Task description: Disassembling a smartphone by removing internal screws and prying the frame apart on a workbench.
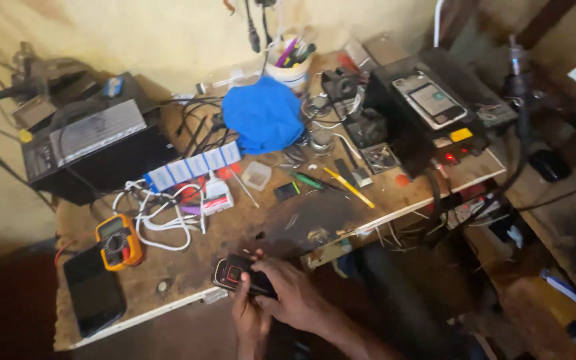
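A: Phone (241,275), small, dark with red trim, at the near edge of the bench (248,227). Both hands on it. Left hand (248,319) comes up from below, fingers curled under the lower end. Right hand (293,295) lies over the right half, fingers closed around it, thumb toward the middle.

B: Resting on the wood or lifted?

A: Cannot tell for sure; it sits right at the edge, partly over it. Grip looks firm on both sides, neither hand spread.

B: Step in hand?

A: My reading: handling the phone body itself, turning or working at the casing. No tool in either hand. Whether the back is on or off, too small to tell.

B: What is near?

A: Yellow multimeter (119,241) to the left, a flat black tablet (94,291) beside it. White cables (158,213) tangled above that. Green screwdriver (309,180) and yellow tool (349,187) lie mid-bench, well apart from the hands. Blue cloth (265,122) farther back, black box (91,150) at the left.

B: Next move calls for what?

A: Judging only from this: a steady hold with one hand so the other is free, and a long reach over the bench if a tool is wanted. Loose bits by the edge could be knocked off.
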